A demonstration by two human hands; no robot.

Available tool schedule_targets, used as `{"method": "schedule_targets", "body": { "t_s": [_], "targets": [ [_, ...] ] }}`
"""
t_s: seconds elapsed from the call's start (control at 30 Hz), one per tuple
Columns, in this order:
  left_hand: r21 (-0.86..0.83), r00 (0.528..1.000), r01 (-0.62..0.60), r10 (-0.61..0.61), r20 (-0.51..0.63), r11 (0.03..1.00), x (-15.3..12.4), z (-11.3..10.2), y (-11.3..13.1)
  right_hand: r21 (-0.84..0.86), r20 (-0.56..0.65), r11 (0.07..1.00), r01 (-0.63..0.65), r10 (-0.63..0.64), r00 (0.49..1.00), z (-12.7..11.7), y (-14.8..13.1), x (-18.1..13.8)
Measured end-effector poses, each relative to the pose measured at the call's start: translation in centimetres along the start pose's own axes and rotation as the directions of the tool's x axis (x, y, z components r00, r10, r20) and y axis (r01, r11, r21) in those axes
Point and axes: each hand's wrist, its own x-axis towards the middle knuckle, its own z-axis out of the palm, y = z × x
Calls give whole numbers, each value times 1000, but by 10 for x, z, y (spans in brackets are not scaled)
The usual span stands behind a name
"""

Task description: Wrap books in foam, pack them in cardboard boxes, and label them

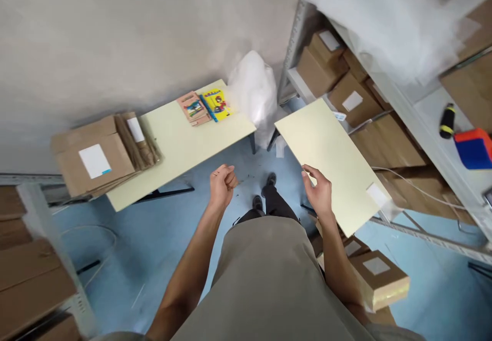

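Note:
My left hand (223, 184) is raised over the blue floor, its fingers curled into a loose fist, with nothing showing in them. Close to the near edge of the right pale-yellow table (326, 141), my right hand (318, 190) has thumb and fingers apart and holds nothing. Ahead of the left hand is the left pale-yellow table (177, 149). On that table lie several thin books: a pink book (193, 107) and a yellow book (217, 104) with a cartoon figure. A stack of flattened cardboard boxes (88, 151) lies at its left end.
White plastic wrap (253, 87) stands between the tables by the wall. The right shelf (434, 110) carries brown boxes, a black-and-yellow tool (447, 121) and a red-and-blue object (474, 148). Low at right are cardboard boxes (378, 274). A left shelf (57, 264) holds more boxes.

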Motion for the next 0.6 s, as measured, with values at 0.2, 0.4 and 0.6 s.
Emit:
{"method": "schedule_targets", "body": {
  "t_s": [0.2,0.4,0.6],
  "targets": [
    [-51,981,-81,71,-181,995,64,-43,49,8,232,989,147,-144,962,88,-40,107],
    [-70,933,-117,86,-348,991,128,-66,101,100,456,961,256,-273,847,178,-82,221],
    [-79,903,-107,63,-425,991,188,-73,124,101,677,954,281,-273,683,292,-97,312]
  ]
}}
